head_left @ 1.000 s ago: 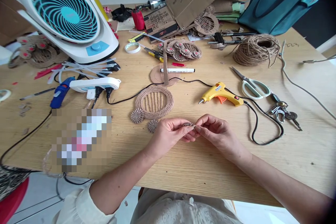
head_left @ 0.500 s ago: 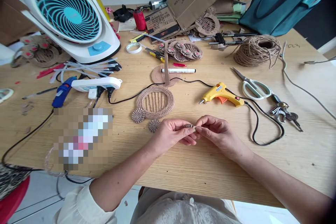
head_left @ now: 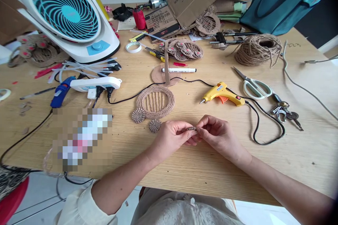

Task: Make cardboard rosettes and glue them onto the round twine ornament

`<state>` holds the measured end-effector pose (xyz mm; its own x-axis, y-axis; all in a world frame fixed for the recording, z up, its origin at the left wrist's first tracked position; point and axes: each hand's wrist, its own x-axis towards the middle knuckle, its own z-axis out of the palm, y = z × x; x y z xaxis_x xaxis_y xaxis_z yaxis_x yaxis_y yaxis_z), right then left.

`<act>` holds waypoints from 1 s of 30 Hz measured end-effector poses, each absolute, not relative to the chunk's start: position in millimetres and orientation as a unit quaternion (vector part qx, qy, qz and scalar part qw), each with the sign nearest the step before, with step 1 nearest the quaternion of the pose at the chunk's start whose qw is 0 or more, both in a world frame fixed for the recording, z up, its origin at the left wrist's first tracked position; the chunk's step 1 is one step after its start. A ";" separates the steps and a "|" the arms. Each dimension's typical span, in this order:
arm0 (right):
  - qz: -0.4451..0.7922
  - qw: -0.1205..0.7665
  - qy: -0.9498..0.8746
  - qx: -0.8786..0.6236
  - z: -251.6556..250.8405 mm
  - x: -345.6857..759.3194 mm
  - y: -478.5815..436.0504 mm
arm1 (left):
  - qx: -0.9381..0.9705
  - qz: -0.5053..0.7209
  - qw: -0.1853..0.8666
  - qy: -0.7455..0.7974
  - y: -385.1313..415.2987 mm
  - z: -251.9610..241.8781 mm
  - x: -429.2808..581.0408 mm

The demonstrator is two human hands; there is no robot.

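Round pleated brown cardboard rosette [head_left: 138, 115] against oval brown coiled-twine ring [head_left: 170, 103]; matching rosette [head_left: 155, 126] next to left hand [head_left: 170, 137]. Left thumb and fingers clamped on small pleated brown cardboard disc [head_left: 191, 128], seen edge-on, between hands. Right hand [head_left: 220, 135]: fingertips pinched on disc's right end. Yellow pistol-shaped glue gun [head_left: 220, 93] beyond.

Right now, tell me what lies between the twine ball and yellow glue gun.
The head view shows pale-handled scissors and part of the black cord there.
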<state>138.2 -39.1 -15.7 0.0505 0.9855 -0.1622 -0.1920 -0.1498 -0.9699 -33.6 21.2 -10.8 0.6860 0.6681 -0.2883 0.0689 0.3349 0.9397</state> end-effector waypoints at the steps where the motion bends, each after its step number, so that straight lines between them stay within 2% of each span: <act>1: 0.567 0.515 -0.393 -0.509 -15.0 138.7 -39.5 | 0.536 0.198 0.747 0.338 21.6 -10.5 -34.1; 5: 0.596 0.485 -0.409 -0.492 -10.3 144.4 -39.0 | 0.493 0.171 0.787 0.328 25.9 -8.0 -37.5; 11: 0.617 0.496 -0.414 -0.449 -10.3 148.4 -37.0 | 0.461 0.144 0.822 0.303 29.5 -5.5 -39.3; 30: 0.593 0.488 -0.439 -0.466 -14.8 143.8 -36.2 | 0.516 0.185 0.760 0.350 21.1 -5.0 -36.4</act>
